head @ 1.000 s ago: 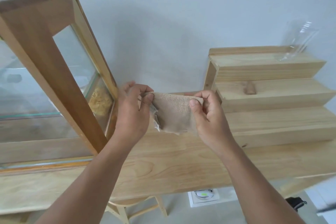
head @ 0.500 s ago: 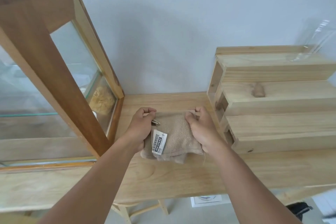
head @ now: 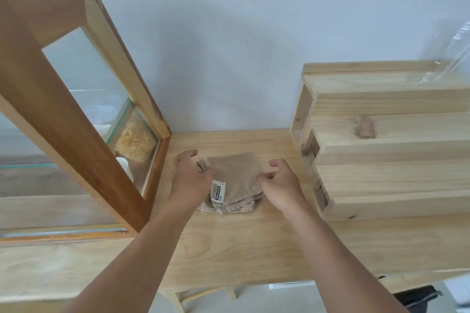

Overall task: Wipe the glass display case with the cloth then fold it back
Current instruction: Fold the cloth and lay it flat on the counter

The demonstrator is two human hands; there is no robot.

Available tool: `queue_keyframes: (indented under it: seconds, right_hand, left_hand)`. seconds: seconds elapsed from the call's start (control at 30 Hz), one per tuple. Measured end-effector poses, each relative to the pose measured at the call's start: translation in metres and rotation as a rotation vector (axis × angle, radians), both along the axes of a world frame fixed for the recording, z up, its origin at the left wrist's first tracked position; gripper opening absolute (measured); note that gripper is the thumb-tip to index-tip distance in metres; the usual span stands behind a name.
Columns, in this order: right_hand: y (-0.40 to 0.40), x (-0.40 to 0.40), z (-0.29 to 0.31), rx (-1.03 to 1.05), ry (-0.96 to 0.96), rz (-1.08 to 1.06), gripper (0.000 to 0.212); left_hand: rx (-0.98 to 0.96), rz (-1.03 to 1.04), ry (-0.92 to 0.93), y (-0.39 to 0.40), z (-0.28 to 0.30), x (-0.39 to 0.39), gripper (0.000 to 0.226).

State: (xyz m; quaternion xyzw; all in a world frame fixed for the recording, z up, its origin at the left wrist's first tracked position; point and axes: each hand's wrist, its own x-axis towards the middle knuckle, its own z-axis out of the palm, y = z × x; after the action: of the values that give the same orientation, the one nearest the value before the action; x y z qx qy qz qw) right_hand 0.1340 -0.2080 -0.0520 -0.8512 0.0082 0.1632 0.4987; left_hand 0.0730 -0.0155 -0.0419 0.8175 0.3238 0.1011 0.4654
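Head view, nearest first: two bare forearms reach up from the bottom edge across the wooden table (head: 229,249). Between them lies the cloth (head: 235,180), a beige towel folded into a small square, flat on the table, its white label (head: 218,192) turned up at the left front corner. The left hand (head: 192,178) sits palm-down at the cloth's left edge, fingers loosely spread and gripping nothing, though it partly covers that edge. The right hand (head: 281,183) hovers at the right edge, fingers curled and slack, thumb near the fabric, holding nothing. To finish the fold well, I would press the stacked layers flat, square up the uneven front edges and tuck the label under. Further left stands the glass display case (head: 84,89) in its wooden frame, near the cloth, and to the right a stepped wooden rack (head: 394,160).
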Motion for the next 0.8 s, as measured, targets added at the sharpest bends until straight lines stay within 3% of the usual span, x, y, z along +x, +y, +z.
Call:
queue_keyframes:
  seconds: [0.07, 0.13, 0.27, 0.37, 0.43, 0.5, 0.63, 0.7, 0.8]
  right_hand:
    - [-0.006, -0.005, 0.006, -0.057, 0.057, 0.055, 0.036]
    - [-0.006, -0.005, 0.008, 0.017, 0.124, 0.03, 0.029]
    - [0.003, -0.004, 0.023, 0.439, 0.286, -0.165, 0.022]
    - [0.005, -0.012, 0.038, 0.8, 0.493, -0.262, 0.009]
    - [0.002, -0.02, 0.038, 0.918, 0.597, -0.287, 0.014]
    - [0.003, -0.03, 0.031, 0.883, 0.623, -0.266, 0.019]
    - [0.005, -0.041, 0.013, 0.643, 0.568, -0.167, 0.027]
    - [0.004, -0.041, 0.011, 0.458, 0.499, -0.097, 0.029]
    - [0.004, -0.039, 0.013, 0.386, 0.414, -0.053, 0.029]
  left_hand:
    - [0.05, -0.016, 0.103, 0.001, -0.008, -0.015, 0.055]
    - [0.036, -0.044, 0.162, 0.002, -0.014, -0.025, 0.051]
    - [-0.124, -0.04, 0.177, -0.001, -0.011, -0.028, 0.034]
    - [-0.296, -0.04, 0.171, -0.003, -0.011, -0.026, 0.044]
    - [-0.212, -0.073, 0.173, -0.009, -0.005, -0.025, 0.039]
    - [0.077, -0.138, 0.256, -0.012, -0.001, -0.025, 0.038]
    - [0.458, -0.29, 0.437, -0.024, 0.01, -0.027, 0.063]
    - [0.648, -0.364, 0.4, -0.028, 0.009, -0.03, 0.06]
    - [0.704, -0.475, 0.219, -0.034, 0.003, -0.045, 0.065]
